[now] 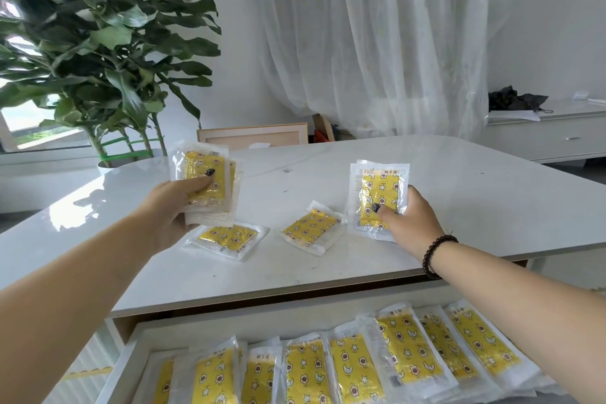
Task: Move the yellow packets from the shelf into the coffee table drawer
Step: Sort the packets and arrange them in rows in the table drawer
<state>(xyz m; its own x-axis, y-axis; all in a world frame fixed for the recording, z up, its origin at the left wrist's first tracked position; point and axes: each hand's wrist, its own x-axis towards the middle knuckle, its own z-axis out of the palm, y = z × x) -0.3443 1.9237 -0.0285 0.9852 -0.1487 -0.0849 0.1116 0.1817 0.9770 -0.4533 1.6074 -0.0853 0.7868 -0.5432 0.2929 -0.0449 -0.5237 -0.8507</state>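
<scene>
yellow packets: i count four spots for them now, going left to right, plus the drawer below.
left hand (173,203): curled round a small stack of packets (205,182), thumb pressed on top, lifted above the white table top (459,207).
loose packet, left (228,238): flat on the table, just under that stack.
loose packet, middle (311,228): flat, slightly turned, between my hands.
right hand (410,216): pinching one packet (380,197) and tipping it up off the table; beaded bracelet (436,251) on the wrist.
drawer (137,348): pulled open under the table edge, a row of packets (354,367) already lying across it.
progress: i judge it well along; the held ones and two loose ones are left to go in. no shelf in view, so i can't tell if more wait there.
</scene>
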